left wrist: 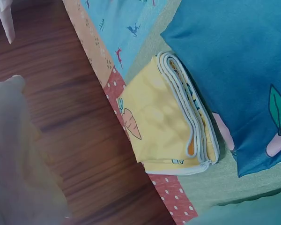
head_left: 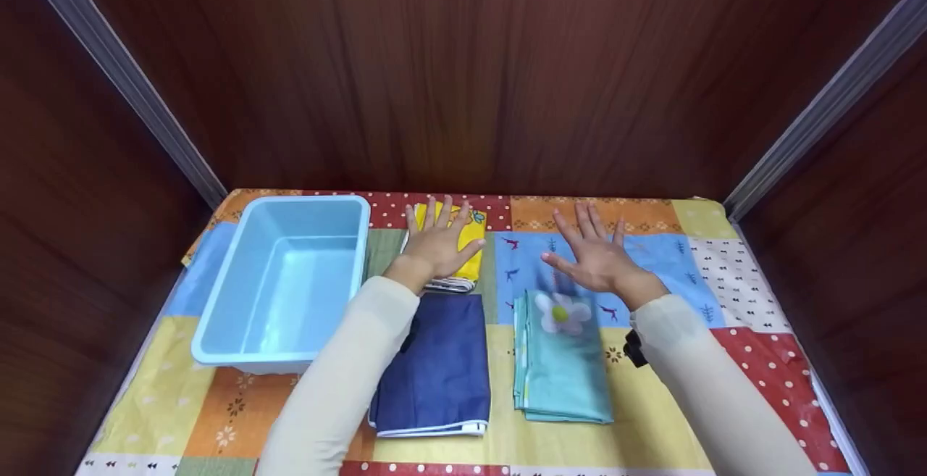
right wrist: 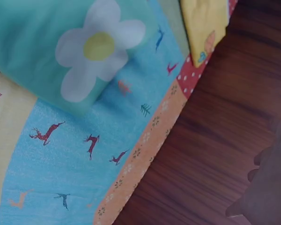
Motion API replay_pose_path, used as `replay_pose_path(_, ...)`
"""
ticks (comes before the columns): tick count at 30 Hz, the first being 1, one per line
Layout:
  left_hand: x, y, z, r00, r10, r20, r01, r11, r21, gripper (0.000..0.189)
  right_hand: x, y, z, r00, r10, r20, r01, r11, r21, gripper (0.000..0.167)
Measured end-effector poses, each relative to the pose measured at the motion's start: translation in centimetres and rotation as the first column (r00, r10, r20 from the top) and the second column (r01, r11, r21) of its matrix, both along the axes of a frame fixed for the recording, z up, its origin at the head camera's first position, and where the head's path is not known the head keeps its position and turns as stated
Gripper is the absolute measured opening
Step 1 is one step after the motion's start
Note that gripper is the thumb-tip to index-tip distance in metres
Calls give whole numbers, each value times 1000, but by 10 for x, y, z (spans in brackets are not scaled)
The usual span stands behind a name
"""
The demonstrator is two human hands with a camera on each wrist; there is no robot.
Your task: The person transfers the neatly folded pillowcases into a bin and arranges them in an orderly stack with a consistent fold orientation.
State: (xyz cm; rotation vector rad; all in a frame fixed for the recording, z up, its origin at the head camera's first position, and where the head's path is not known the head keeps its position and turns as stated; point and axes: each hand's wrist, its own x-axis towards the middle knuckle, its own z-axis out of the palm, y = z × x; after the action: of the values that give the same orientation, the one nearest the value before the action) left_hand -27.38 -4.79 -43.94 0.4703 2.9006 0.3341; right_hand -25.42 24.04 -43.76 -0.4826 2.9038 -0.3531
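Observation:
My left hand [head_left: 437,248] is spread flat, palm down, over a folded yellow cloth [head_left: 474,251]; whether it touches cannot be told. In the left wrist view, that cloth [left wrist: 154,112] has a carrot print and pale piping, and the hand [left wrist: 23,154] looks blurred. The right hand [head_left: 600,262], fingers also spread, is over the tablecloth just beyond a folded teal cloth [head_left: 568,374] with a white flower. Nearer me, a folded navy cloth [head_left: 442,367] with white edging lies beside my left forearm. Neither hand holds anything.
On the left stands a light blue plastic basin [head_left: 304,302], close beside the left forearm. A patchwork tablecloth [head_left: 659,389] covers the table. Dark wood panels [head_left: 463,85] rise at the back and both sides.

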Motion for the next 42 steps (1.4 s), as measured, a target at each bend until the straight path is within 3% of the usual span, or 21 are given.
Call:
replay_pose_path(8, 18, -4, -7, 998, 45, -54, -49, 996, -81, 81, 12, -1, -4, 999, 37, -16, -37, 999, -4, 85)
replay_pose_path(16, 41, -8, -25, 994, 77, -78, -82, 994, -74, 81, 26, -6, -11, 996, 85, -36, -85, 996, -9, 82)
replay_pose_path(21, 57, -11, -37, 992, 113, -61, -116, 993, -38, 80, 36, -9, -16, 994, 100, -47, -101, 994, -30, 83)
replay_pose_path(30, 83, -19, -52, 993, 96, -61, -92, 994, 64, 78, 54, -10, -29, 995, 92, -36, -95, 989, -116, 80)
replay_pose_path(42, 120, -40, -87, 986, 154, -63, -139, 971, 193, 77, 70, -22, -41, 994, 102, -30, -105, 981, -166, 80)
